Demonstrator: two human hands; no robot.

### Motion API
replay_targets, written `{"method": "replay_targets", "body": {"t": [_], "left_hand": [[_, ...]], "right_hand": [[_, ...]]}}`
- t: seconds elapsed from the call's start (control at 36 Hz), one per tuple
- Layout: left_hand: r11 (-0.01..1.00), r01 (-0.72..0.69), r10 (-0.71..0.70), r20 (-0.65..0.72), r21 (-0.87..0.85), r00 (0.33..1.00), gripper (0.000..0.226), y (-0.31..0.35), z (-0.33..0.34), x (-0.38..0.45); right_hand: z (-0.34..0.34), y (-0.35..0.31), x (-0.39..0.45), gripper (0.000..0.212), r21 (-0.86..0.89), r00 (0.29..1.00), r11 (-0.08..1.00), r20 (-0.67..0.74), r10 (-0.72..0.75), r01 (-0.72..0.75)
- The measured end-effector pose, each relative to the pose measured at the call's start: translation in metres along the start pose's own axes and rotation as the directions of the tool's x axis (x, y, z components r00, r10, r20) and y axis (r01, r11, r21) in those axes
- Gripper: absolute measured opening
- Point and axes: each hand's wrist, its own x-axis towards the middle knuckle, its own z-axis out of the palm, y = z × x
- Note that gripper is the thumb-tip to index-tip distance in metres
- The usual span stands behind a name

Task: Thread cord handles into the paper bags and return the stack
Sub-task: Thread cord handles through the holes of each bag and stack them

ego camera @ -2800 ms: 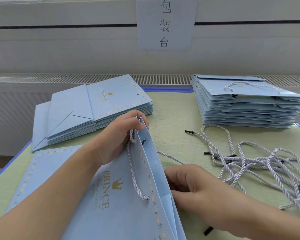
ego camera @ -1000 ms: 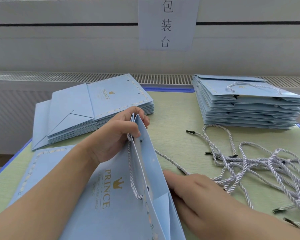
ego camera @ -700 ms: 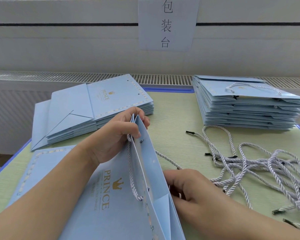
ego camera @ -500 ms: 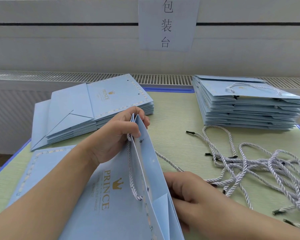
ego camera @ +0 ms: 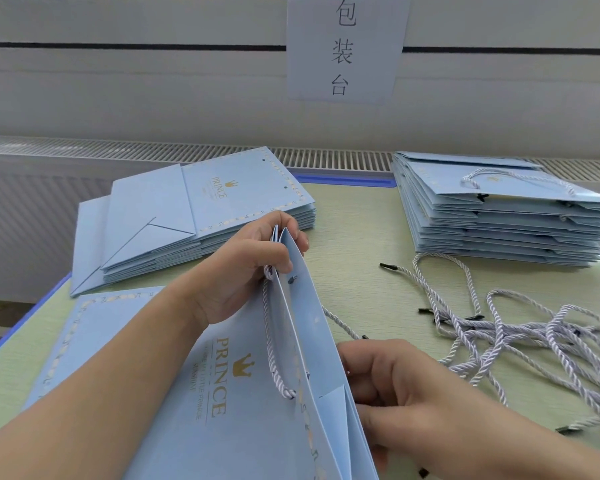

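A light blue paper bag (ego camera: 257, 427) printed PRINCE stands tilted on its edge in front of me. My left hand (ego camera: 243, 268) grips its top far corner, thumb on the near face. A white twisted cord handle (ego camera: 269, 341) hangs threaded on that near face. My right hand (ego camera: 406, 386) sits against the bag's right panel low down, its fingers curled and pinching at the panel; what lies between the fingertips is hidden. A loose cord (ego camera: 340, 322) runs from behind the bag to just above that hand.
Several loose cords (ego camera: 520, 334) lie tangled on the green table (ego camera: 354, 237) at the right. A stack of bags without handles (ego camera: 201, 216) sits back left, a stack with handles (ego camera: 499, 223) back right. Another flat bag (ego camera: 101, 327) lies under my left arm.
My right hand went from lying flat beside the bag to curled against its right panel. The loose cord shifted slightly. My left hand kept its grip.
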Motion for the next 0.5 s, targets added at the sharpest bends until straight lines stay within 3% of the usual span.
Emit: {"method": "replay_targets", "body": {"t": [0.11,0.28,0.42,0.5], "left_hand": [[1.000,0.000,0.000,-0.005,0.010,1.000,0.043,0.0010,0.0008,-0.0003],[1.000,-0.005,0.005,-0.024,0.011,1.000,0.041,0.0024,0.0014,-0.0006],[1.000,-0.016,0.017,-0.048,0.018,0.999,0.039,0.0037,0.0036,-0.0014],[1.000,-0.015,0.016,-0.062,0.018,0.998,0.032,0.0047,0.0058,-0.0021]], "right_hand": [[-0.0038,-0.0027,-0.0023,0.023,0.017,0.999,0.999,-0.018,0.030,-0.030],[-0.0007,0.0013,-0.0018,0.032,0.020,0.998,0.998,0.019,0.063,-0.063],[-0.0005,0.0020,-0.0018,0.006,0.109,0.998,0.993,-0.051,0.041,-0.035],[0.0015,0.0009,-0.0019,0.006,0.167,0.998,0.985,-0.043,0.036,-0.029]]}}
